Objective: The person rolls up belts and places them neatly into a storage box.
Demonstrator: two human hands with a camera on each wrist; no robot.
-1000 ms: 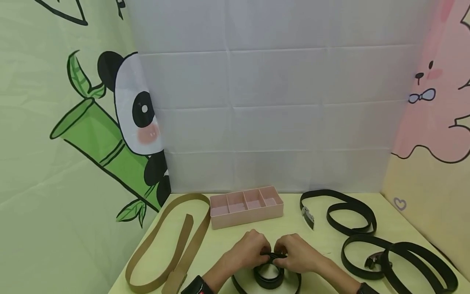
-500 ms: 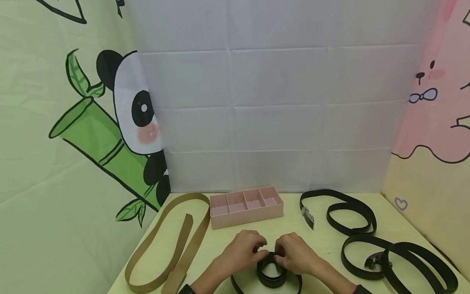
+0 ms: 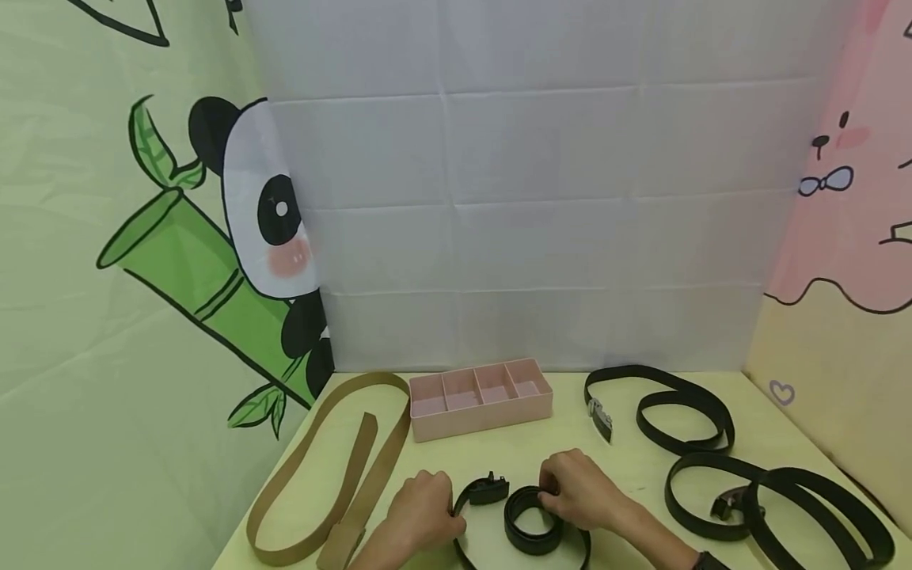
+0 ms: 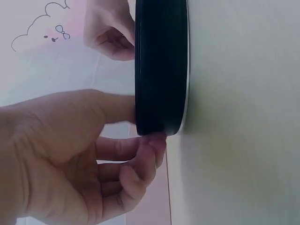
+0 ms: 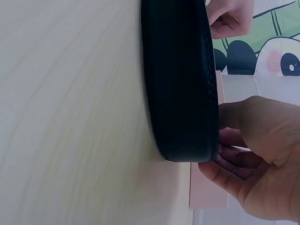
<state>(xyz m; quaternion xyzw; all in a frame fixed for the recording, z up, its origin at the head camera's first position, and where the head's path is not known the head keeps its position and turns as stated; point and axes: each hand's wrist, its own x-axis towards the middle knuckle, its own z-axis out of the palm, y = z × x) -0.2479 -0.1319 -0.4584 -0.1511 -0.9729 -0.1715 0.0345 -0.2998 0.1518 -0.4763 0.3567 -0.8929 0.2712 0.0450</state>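
A black belt stands on its edge at the front middle of the table, its inner end wound into a small roll (image 3: 533,545). Its buckle (image 3: 490,489) lies between the roll and my left hand (image 3: 425,514). That hand pinches the strap (image 4: 161,65) to the left of the buckle, thumb on one side and fingertips on the other, as the left wrist view shows. My right hand (image 3: 583,492) pinches the right rim of the roll between thumb and fingers; in the right wrist view the strap (image 5: 180,84) hides some fingertips. The belt's near part runs out of the head view.
Behind the hands stands a pink divided box (image 3: 484,417). A tan belt (image 3: 306,538) lies looped on the left. Two more black belts, one with a silver buckle (image 3: 600,419), the other a double loop (image 3: 819,495), lie on the right. A white cloth wall (image 3: 534,237) closes the back.
My left hand has moved left and down, away from the roll, and now grips the strap beside the uncovered buckle. The right hand stays at the roll, which has shifted slightly right.
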